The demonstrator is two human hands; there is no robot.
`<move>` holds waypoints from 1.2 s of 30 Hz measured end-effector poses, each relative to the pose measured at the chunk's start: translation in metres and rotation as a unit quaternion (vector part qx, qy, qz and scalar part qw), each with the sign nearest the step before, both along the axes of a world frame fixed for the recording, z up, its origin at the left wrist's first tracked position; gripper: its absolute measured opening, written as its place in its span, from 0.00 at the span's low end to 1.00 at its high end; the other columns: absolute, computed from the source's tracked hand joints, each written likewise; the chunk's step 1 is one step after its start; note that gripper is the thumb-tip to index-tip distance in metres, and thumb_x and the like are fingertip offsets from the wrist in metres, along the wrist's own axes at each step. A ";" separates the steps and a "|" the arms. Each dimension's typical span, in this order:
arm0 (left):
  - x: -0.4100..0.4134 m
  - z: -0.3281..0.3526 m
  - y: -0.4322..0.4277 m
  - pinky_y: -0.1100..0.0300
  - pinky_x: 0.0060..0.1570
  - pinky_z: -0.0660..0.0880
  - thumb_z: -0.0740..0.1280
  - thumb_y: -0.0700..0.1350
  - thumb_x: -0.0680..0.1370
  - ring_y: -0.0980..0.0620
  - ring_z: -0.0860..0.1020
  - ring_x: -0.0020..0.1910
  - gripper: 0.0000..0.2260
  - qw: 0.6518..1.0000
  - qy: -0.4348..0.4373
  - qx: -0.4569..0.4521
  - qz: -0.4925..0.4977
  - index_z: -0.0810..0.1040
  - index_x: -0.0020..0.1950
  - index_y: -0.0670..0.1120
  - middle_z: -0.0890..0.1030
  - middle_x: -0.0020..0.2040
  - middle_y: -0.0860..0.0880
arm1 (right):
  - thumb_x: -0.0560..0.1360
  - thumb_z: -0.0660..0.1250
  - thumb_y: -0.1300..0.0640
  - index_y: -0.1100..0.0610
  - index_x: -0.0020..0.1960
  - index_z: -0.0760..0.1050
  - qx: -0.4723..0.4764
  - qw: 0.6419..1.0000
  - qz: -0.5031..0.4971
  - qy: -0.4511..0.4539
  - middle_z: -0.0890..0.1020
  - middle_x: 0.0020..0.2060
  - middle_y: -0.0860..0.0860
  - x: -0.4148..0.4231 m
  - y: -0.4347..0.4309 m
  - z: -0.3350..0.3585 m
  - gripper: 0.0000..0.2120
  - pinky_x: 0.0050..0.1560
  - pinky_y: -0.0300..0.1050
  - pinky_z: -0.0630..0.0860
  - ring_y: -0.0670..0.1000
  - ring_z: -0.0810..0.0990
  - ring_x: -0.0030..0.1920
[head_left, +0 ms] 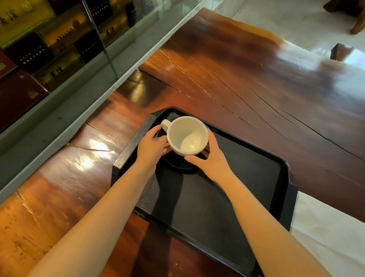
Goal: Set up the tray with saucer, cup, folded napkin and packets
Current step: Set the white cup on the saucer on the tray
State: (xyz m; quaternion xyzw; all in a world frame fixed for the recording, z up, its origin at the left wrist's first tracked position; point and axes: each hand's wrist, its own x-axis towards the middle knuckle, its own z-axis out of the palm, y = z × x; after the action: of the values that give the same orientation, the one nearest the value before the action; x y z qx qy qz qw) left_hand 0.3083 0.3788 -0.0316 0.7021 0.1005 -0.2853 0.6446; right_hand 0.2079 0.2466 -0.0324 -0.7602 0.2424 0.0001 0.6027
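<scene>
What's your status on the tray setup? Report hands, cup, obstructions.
Left hand and right hand both cupping the white ceramic cup. Cup upright, empty, over the black round saucer on the black plastic tray. No napkin or packets on tray. Nothing obstructing.

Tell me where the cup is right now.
In the head view, the white cup sits on a dark saucer in the tray's far-left corner, between both hands.

Empty white cup (187,136) upright on black saucer (180,165)
</scene>
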 end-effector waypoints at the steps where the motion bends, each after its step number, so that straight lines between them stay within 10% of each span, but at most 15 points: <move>1: 0.000 0.000 0.000 0.63 0.40 0.80 0.67 0.40 0.76 0.49 0.80 0.54 0.25 1.000 -0.001 0.001 -0.002 0.65 0.72 0.49 0.77 0.61 0.44 | 0.67 0.75 0.59 0.47 0.73 0.53 -0.001 1.000 -0.002 -0.002 0.64 0.71 0.49 0.000 0.000 0.000 0.43 0.68 0.53 0.65 0.50 0.64 0.69; 20: -0.015 0.040 0.021 0.55 0.43 0.79 0.64 0.33 0.75 0.47 0.79 0.42 0.21 0.989 0.019 0.109 -0.094 0.68 0.68 0.40 0.79 0.55 0.37 | 0.68 0.73 0.64 0.55 0.75 0.52 0.003 0.998 -0.020 0.063 0.62 0.73 0.54 -0.007 -0.023 0.012 0.43 0.67 0.53 0.65 0.55 0.65 0.70; 28: -0.079 0.075 -0.005 0.64 0.35 0.76 0.65 0.40 0.76 0.55 0.79 0.37 0.07 0.935 -0.037 0.184 -0.301 0.78 0.53 0.45 0.81 0.39 0.49 | 0.72 0.69 0.59 0.57 0.72 0.59 -0.103 0.988 -0.042 0.104 0.67 0.70 0.55 -0.090 -0.074 0.046 0.32 0.64 0.52 0.70 0.55 0.68 0.67; 36: -0.180 0.099 -0.089 0.57 0.43 0.77 0.65 0.43 0.76 0.52 0.80 0.44 0.10 0.882 -0.111 0.181 -0.420 0.78 0.56 0.45 0.80 0.48 0.47 | 0.75 0.66 0.56 0.57 0.70 0.61 -0.129 0.978 -0.119 0.117 0.70 0.68 0.56 -0.231 -0.123 0.078 0.27 0.62 0.50 0.70 0.56 0.71 0.65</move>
State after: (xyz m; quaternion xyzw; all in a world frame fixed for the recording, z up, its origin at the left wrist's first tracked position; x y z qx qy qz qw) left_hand 0.1282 0.2899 0.0676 0.8104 -0.2260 -0.4259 0.3328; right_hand -0.0229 0.1233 0.0453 -0.7923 0.3975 -0.0139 0.4626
